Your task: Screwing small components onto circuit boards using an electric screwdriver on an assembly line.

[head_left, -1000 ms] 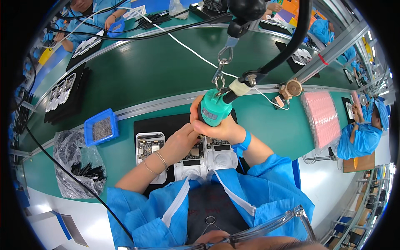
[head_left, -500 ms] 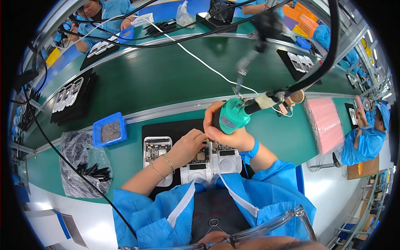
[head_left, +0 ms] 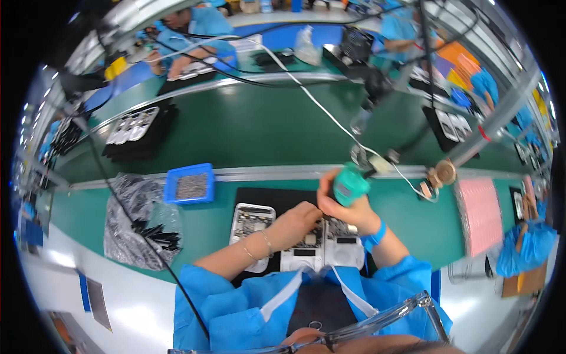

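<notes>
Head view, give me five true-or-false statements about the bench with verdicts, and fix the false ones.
The right hand holds the green tool. True.
The left hand is over the blue tray. False: the left hand is over the mat.
The blue tray is left of the mat. True.
The bag is right of the mat. False: the bag is left of it.
The pink pack is right of the right hand. True.

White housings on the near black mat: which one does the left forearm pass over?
The leftmost housing, its middle hidden by the left forearm. The middle housing and right housing lie to its right, outside its path.
</notes>
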Demonstrator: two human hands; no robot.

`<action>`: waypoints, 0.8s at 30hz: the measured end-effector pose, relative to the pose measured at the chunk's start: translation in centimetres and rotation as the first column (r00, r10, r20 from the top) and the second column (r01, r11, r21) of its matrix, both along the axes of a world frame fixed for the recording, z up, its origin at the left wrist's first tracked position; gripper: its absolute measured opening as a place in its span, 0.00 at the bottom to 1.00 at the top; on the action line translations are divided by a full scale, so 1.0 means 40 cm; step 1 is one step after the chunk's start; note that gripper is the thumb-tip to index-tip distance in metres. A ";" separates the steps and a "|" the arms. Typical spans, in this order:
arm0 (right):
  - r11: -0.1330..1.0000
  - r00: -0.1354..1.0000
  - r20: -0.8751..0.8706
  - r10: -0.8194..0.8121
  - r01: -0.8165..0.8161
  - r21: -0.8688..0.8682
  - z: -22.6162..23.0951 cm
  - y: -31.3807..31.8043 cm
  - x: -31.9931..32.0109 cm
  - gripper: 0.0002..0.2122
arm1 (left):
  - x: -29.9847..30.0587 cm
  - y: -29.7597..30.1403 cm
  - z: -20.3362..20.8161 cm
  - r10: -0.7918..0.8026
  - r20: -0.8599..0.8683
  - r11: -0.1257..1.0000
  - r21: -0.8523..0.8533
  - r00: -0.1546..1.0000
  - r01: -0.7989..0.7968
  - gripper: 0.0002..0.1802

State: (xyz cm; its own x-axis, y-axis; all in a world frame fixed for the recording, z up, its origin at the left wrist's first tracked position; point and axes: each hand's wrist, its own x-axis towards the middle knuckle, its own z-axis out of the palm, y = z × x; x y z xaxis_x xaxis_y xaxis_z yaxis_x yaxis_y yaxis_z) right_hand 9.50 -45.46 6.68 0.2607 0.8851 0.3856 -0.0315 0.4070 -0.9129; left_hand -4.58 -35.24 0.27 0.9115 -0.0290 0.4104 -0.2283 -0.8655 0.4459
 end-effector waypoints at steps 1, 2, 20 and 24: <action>0.999 1.000 0.023 -0.007 0.006 0.033 0.010 -0.009 0.001 0.13 | -0.005 0.001 0.004 0.006 0.018 1.000 -0.011 1.000 -0.006 0.15; 0.999 0.999 0.040 -0.036 0.036 0.000 0.032 -0.024 -0.003 0.15 | -0.006 0.003 0.009 0.009 0.016 1.000 0.004 1.000 -0.009 0.14; 0.967 0.968 -0.214 0.133 -0.079 0.244 0.116 -0.082 -0.003 0.21 | -0.180 0.308 0.746 0.403 0.857 0.853 -0.225 0.320 -0.472 0.16; 0.956 0.978 -0.196 0.077 -0.016 0.293 0.146 -0.109 0.004 0.20 | -0.176 0.271 0.729 0.436 0.759 0.883 -0.255 0.484 -0.395 0.10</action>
